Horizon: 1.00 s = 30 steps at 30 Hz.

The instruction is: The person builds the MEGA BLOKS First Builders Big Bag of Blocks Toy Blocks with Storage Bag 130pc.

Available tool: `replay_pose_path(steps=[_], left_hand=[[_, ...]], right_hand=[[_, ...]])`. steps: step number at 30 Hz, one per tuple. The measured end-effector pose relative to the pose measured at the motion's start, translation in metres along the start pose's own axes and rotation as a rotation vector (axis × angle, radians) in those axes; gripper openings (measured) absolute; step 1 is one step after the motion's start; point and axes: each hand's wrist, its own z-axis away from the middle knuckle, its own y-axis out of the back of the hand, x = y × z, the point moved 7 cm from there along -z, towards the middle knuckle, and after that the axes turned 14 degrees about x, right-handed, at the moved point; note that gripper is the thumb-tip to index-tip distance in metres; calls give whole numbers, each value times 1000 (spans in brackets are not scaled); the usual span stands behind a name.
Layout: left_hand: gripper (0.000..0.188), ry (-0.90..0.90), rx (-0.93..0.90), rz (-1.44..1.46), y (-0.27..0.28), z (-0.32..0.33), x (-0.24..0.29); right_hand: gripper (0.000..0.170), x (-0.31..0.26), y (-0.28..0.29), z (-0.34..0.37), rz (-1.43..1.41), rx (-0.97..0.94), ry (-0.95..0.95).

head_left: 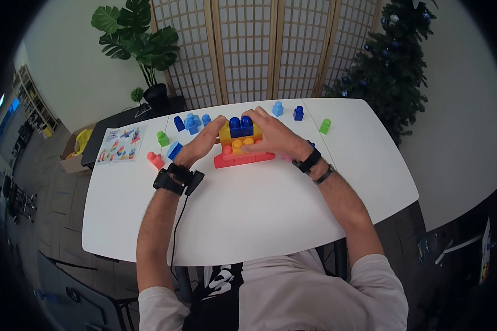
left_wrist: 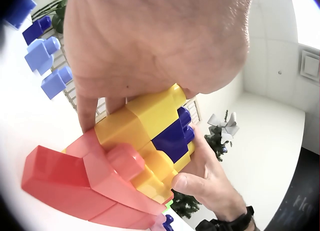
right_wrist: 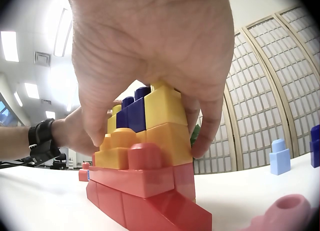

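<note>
"Where was the stack (head_left: 241, 145)?"
"On the worktop (head_left: 248, 220), toward the far edge, centre, red at its base."
"And each grip?"
"Left hand (head_left: 203, 142) clasped its left end; right hand (head_left: 280, 135), its right."

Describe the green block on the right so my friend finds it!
On the white table, look right of the right hand. The green block is the rightmost block there. Its neighbours are blue blocks, and the other green block is left of the left hand.
</note>
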Motion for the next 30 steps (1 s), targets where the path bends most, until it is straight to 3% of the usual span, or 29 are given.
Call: replay_pose_path(steps=[6,14,30], left_hand=[[61,-11,-16,2,-3,4,6],[62,-24,-8,10,-3,2,0],[61,-15,6,-31,-3,5,3]], right_hand=[[77,1,0,2,3,42,59],[48,7,-4,0,29,117,33],[46,5,-3,-1,77,93,-3]])
